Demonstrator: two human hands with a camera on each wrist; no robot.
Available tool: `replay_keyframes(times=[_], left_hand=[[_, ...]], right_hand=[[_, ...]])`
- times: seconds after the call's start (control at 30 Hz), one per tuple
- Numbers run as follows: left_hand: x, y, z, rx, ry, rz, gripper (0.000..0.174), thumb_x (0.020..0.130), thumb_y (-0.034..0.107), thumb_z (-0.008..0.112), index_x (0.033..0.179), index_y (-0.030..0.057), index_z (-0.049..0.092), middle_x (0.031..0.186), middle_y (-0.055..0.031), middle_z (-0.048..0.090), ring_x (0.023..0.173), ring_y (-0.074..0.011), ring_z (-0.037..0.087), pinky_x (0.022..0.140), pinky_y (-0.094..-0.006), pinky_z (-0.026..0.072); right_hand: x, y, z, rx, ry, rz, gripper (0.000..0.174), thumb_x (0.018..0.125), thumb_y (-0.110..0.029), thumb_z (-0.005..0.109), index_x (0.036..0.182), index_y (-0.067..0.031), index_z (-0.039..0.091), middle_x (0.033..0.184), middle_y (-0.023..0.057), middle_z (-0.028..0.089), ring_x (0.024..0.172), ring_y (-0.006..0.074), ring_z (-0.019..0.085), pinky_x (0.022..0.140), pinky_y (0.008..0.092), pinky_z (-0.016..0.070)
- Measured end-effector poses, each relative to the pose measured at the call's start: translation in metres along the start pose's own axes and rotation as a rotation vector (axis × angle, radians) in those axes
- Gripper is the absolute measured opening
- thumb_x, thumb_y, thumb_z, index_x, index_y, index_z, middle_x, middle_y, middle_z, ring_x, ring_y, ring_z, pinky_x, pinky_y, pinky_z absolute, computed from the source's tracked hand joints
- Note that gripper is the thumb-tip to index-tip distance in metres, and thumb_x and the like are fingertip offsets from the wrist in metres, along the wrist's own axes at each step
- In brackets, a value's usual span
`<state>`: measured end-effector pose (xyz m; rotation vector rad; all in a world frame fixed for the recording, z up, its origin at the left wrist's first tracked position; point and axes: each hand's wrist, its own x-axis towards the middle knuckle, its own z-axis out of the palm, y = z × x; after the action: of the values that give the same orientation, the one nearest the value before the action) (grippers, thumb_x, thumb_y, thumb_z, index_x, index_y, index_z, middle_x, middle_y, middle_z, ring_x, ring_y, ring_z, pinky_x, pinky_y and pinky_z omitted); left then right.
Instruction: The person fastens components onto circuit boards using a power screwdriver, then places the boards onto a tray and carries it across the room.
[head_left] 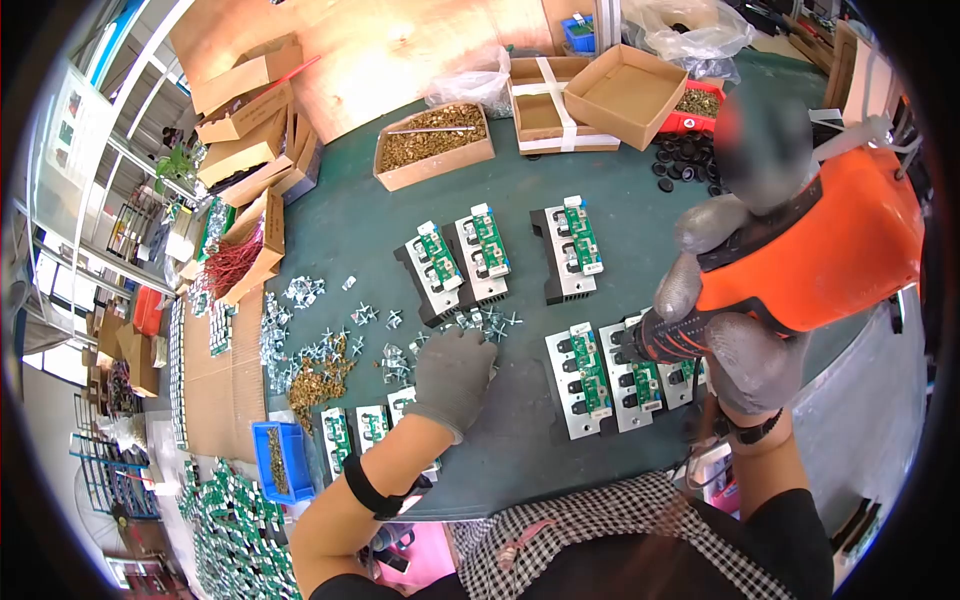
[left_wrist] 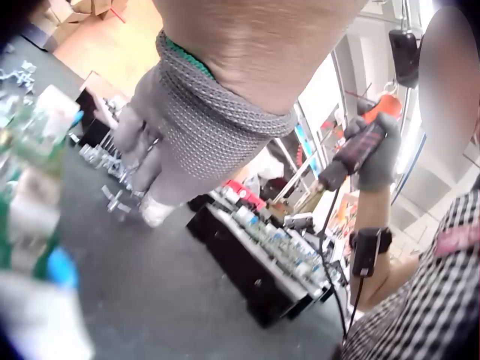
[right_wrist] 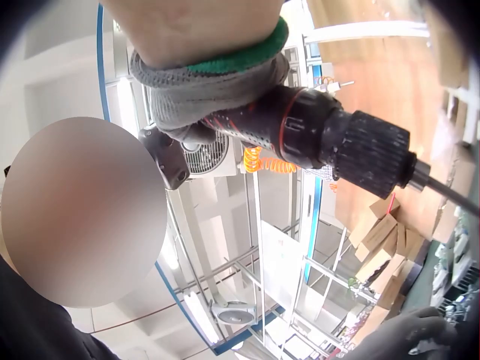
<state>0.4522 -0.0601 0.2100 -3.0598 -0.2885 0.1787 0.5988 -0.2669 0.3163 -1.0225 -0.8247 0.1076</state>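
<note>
My gloved left hand [head_left: 455, 378] reaches palm down to loose cross-shaped metal clips [head_left: 487, 322]. In the left wrist view the fingers of this hand [left_wrist: 169, 139] bend loosely beside the clips [left_wrist: 112, 201], with nothing visible held. My gloved right hand [head_left: 748, 360] grips an orange and black power screwdriver [head_left: 820, 240]. Its black nose is above a row of heat sinks with green circuit boards [head_left: 590, 370]; the tip is hidden in the head view. In the right wrist view, my right hand [right_wrist: 206, 97] wraps the screwdriver [right_wrist: 307, 127], and its bit points away from the hand.
Three more board assemblies [head_left: 487, 240] stand farther back, and several at front left [head_left: 373, 425]. Brass screws [head_left: 325, 385] lie by the clips. A screw-filled carton [head_left: 390, 175], an empty carton [head_left: 625, 90], black caps [head_left: 685, 165] and a blue bin [head_left: 265, 465] surround the work area.
</note>
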Motion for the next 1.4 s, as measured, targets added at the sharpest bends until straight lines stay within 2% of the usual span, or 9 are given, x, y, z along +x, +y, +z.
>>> replay_keyframes(times=[0.23,0.43,0.77,0.87,1.03,1.1,1.17,1.3,1.4], left_hand=[[-0.005,0.043,-0.026,-0.887,0.165,-0.249,0.024,0.078,0.016,0.072,0.097,0.0057,0.061,0.065,-0.0026,0.055,0.060,-0.0143,0.053,0.060,-0.0297,0.0458],[-0.004,0.069,-0.013,-1.320,0.201,-0.274,0.036,0.079,0.014,0.072,0.112,0.0035,0.062,0.065,-0.0043,0.051,0.059,-0.0094,0.048,0.058,-0.0271,0.0428],[-0.005,0.070,0.000,-1.383,0.246,-0.284,0.033,0.076,0.014,0.075,0.107,0.0036,0.065,0.062,-0.0062,0.047,0.055,-0.0127,0.044,0.054,-0.0297,0.0403],[-0.003,0.073,0.000,-1.159,0.323,-0.255,0.034,0.076,0.014,0.074,0.107,0.0037,0.065,0.062,-0.0065,0.048,0.055,-0.0149,0.045,0.054,-0.0306,0.0409],[-0.005,0.067,0.004,-1.267,0.197,-0.209,0.042,0.078,0.015,0.071,0.117,0.0043,0.061,0.070,-0.0108,0.058,0.063,-0.0168,0.056,0.063,-0.0329,0.0456],[-0.009,0.061,0.011,-1.415,0.113,-0.243,0.042,0.079,0.015,0.070,0.119,0.0039,0.060,0.072,-0.0110,0.059,0.065,-0.0166,0.058,0.065,-0.0323,0.0467],[-0.007,0.052,0.010,-1.161,0.157,-0.185,0.034,0.080,0.015,0.068,0.113,0.0068,0.064,0.079,-0.0097,0.061,0.070,-0.0218,0.060,0.067,-0.0335,0.0478],[0.004,0.052,0.008,-0.880,0.406,-0.052,0.026,0.077,0.016,0.069,0.102,0.0097,0.067,0.087,-0.0088,0.062,0.082,-0.0280,0.058,0.073,-0.0381,0.0467],[0.008,0.057,0.008,-0.760,0.423,-0.049,0.024,0.074,0.017,0.070,0.097,0.0093,0.068,0.089,-0.0084,0.062,0.087,-0.0295,0.057,0.077,-0.0400,0.0455]], right_hand=[[0.003,-0.001,0.009,0.150,-0.007,-0.057,0.072,0.073,-0.009,0.075,0.132,-0.0061,0.033,0.108,0.0165,0.057,0.076,0.0228,0.065,0.064,0.0337,0.0561],[0.005,0.003,0.011,0.316,-0.083,-0.083,0.071,0.073,-0.008,0.075,0.131,-0.0075,0.034,0.108,0.0163,0.058,0.075,0.0238,0.065,0.063,0.0353,0.0569],[0.004,0.019,0.017,0.358,-0.131,-0.068,0.069,0.074,-0.008,0.075,0.129,-0.0091,0.033,0.108,0.0161,0.058,0.075,0.0241,0.066,0.063,0.0366,0.0578],[0.000,0.020,0.018,0.129,-0.186,-0.061,0.068,0.074,-0.001,0.071,0.128,-0.0091,0.032,0.109,0.0157,0.058,0.077,0.0222,0.065,0.066,0.0351,0.0571],[-0.007,0.019,0.015,-0.364,-0.281,-0.044,0.068,0.072,0.014,0.060,0.128,-0.0092,0.030,0.111,0.0149,0.058,0.081,0.0182,0.064,0.069,0.0320,0.0552],[-0.004,0.033,0.012,-0.387,-0.302,-0.037,0.069,0.070,0.017,0.057,0.128,-0.0094,0.029,0.112,0.0147,0.058,0.080,0.0163,0.063,0.068,0.0307,0.0542],[-0.003,0.038,0.010,-0.355,-0.309,-0.004,0.068,0.070,0.018,0.056,0.127,-0.0087,0.031,0.111,0.0143,0.058,0.079,0.0149,0.063,0.067,0.0296,0.0535],[-0.001,0.041,0.019,-0.249,-0.188,0.054,0.041,0.064,0.002,0.065,0.102,-0.0064,0.053,0.094,0.0084,0.064,0.076,0.0173,0.064,0.070,0.0296,0.0514],[0.004,0.049,0.025,-0.237,-0.163,-0.018,0.038,0.062,-0.005,0.069,0.099,-0.0050,0.060,0.091,0.0083,0.065,0.078,0.0201,0.064,0.072,0.0302,0.0500]])
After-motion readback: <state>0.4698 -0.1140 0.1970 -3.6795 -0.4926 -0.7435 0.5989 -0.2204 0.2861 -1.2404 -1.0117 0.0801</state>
